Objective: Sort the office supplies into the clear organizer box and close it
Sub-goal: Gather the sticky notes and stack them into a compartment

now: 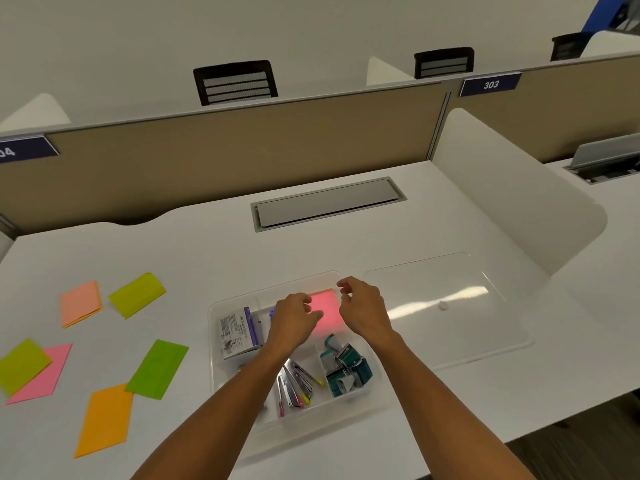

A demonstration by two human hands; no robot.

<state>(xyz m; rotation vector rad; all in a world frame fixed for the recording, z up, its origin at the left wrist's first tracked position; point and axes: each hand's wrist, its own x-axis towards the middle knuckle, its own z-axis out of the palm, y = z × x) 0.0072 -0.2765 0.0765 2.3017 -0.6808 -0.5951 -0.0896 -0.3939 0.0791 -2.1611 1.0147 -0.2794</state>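
The clear organizer box [221,344] lies open on the white desk, its clear lid [450,306] flat to the right. A pink sticky-note pad [327,310] sits in the box's far compartment. My left hand [294,320] and my right hand [363,306] hover on either side of the pad with loosely curled fingers, holding nothing. Other compartments hold a staples box [237,336], metal staple removers [298,382] and teal binder clips [348,368]. Loose pads lie at left: peach [80,303], yellow-green [137,294], green [157,368], orange [104,419], pink [43,375], lime [20,365].
A grey cable hatch [325,202] is set into the desk behind the box. A tan partition [207,157] runs along the back and a white side divider [512,202] stands at right. The desk's front edge is just below the box.
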